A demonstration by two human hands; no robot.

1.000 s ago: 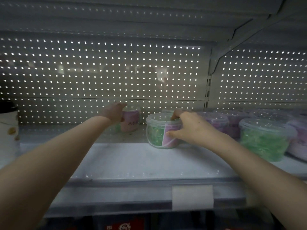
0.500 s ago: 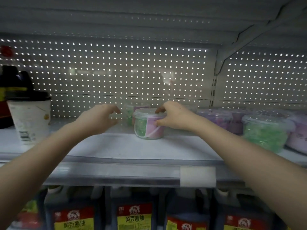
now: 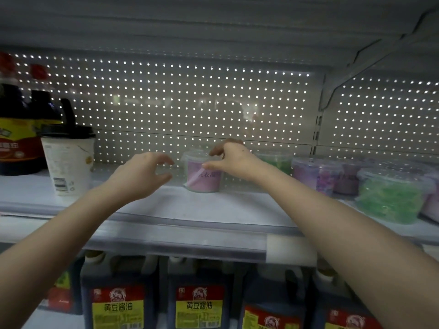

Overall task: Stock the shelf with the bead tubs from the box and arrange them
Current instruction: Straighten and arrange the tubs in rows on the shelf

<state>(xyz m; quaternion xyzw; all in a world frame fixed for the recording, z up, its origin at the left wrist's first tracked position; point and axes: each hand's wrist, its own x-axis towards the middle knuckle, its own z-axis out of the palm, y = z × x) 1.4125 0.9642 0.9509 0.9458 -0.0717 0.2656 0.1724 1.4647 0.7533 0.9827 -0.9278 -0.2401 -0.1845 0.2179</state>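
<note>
A clear bead tub (image 3: 200, 178) with a pink label stands upright towards the back of the white shelf (image 3: 190, 210). My right hand (image 3: 234, 160) holds it from the right side, thumb on the label and fingers curled over the lid. My left hand (image 3: 142, 173) hovers just left of the tub with loosely curled fingers, holding nothing and not touching it. To the right stand more tubs: a green one (image 3: 276, 162) behind my right wrist, a purple one (image 3: 316, 175) and a large green one (image 3: 389, 198) nearer the front.
A white paper cup (image 3: 67, 162) with a black lid stands at the left, with dark sauce bottles (image 3: 16, 131) behind it. A perforated panel (image 3: 190, 103) backs the shelf. Soy sauce jugs (image 3: 118, 302) fill the shelf below.
My right hand has shifted the tub left and back and turned its pink label forward. My left hand has drawn away from the rear tub and now hovers beside this one.
</note>
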